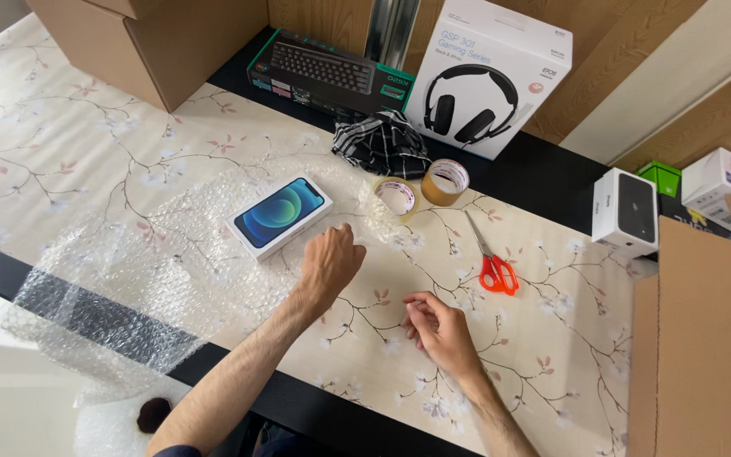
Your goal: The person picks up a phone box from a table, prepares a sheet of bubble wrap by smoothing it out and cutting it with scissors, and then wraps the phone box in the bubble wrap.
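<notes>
The left hand (330, 261) was loosely curled, knuckles up, resting on the bubble wrap (171, 271) just beside the phone box (281, 216). The right hand (437, 326) had its fingers bunched, holding nothing I could make out. The box, white with a blue picture, lay flat on the wrap across the tabletop (69, 144). Both forearms reached forward.
</notes>
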